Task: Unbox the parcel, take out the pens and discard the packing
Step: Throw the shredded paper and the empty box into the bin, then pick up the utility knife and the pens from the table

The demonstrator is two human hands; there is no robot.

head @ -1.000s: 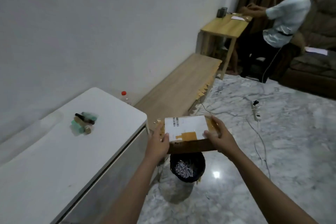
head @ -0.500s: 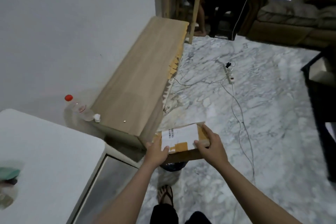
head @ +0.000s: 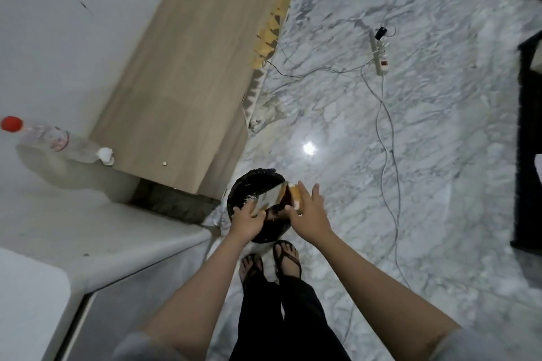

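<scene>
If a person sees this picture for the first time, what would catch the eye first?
Probably the two hands at the centre: the left hand and right hand tip a cardboard box into the black bin on the marble floor. Next, the red-capped bottle at the far left, beside the wooden bench.

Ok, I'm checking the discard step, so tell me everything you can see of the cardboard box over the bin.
The cardboard box is a small, flat brown parcel with a white label on its top face and yellowish tape at its right end. It is tilted, left end down, partly inside the mouth of the black bin on the marble floor. The left hand grips its lower left end; the right hand touches its right end with fingers spread. Whether it rests on the bin's contents cannot be told.
</scene>
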